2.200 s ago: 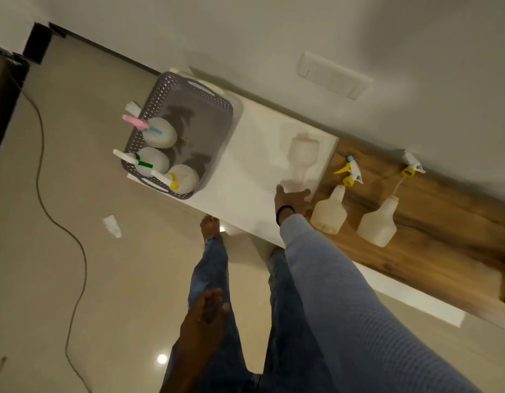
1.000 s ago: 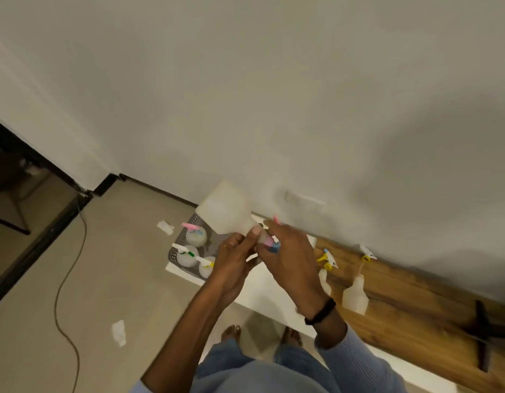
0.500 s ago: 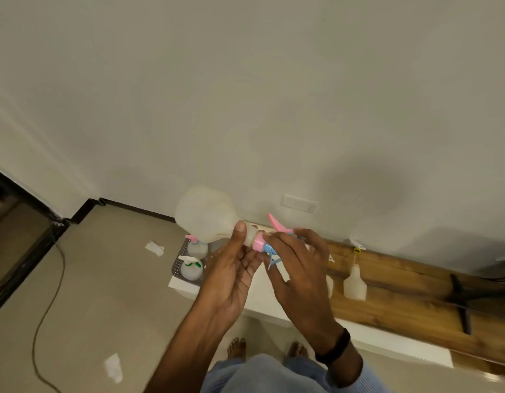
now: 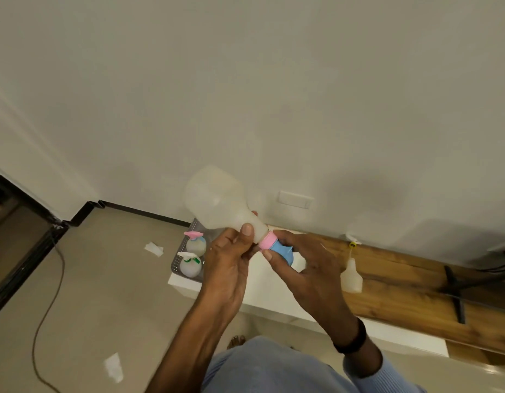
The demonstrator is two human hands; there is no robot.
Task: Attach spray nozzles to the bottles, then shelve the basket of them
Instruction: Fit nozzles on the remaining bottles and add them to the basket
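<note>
One crooked twist could cross-thread the pink-and-blue spray nozzle [image 4: 276, 248], gripped in the curled right hand [image 4: 311, 269], onto the bottle [image 4: 216, 199] whose neck the left hand [image 4: 231, 265] pinches.

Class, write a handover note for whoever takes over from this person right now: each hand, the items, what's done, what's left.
Left hand grips the held bottle by its neck, tilted in the air. Right hand grips the pink-and-blue nozzle at its mouth.
Done: two nozzled bottles visible in the grey basket on the white ledge.
Left: tighten this nozzle, basket it; the yellow nozzle on the bench bottle looks unseated; shelve the basket.
</note>
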